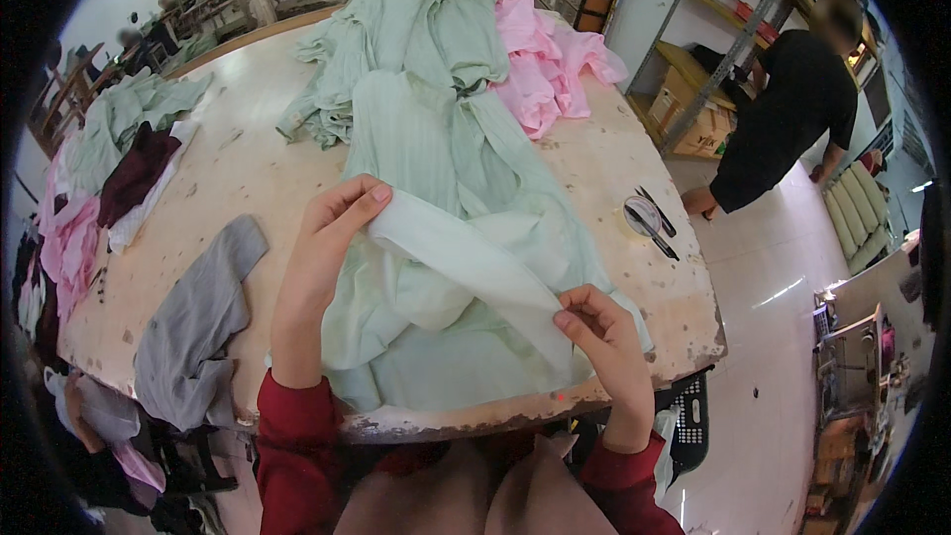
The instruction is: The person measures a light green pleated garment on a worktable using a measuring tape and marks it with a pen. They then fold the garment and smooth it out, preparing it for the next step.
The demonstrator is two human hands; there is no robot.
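A pale green garment (pixel 436 159) lies spread over the worktable, running from a large heap at the back to the near edge. My left hand (pixel 342 213) pinches one end of its smooth, light band (pixel 466 263) between thumb and fingers. The other end of the band is pinched in my right hand (pixel 599 325), lower and to the right. Between my hands the band stretches on a slant above the loose folds. Whether it is a collar, cuff or waistband I cannot tell.
Pink cloth (pixel 540 59) lies beside the green heap. A tape roll (pixel 642 216) with pens is at the right. Grey cloth (pixel 203 322) and a dark maroon piece (pixel 139 173) lie on the left. A person in black (pixel 792 119) stands by the shelves. A black crate (pixel 690 426) sits below the table edge.
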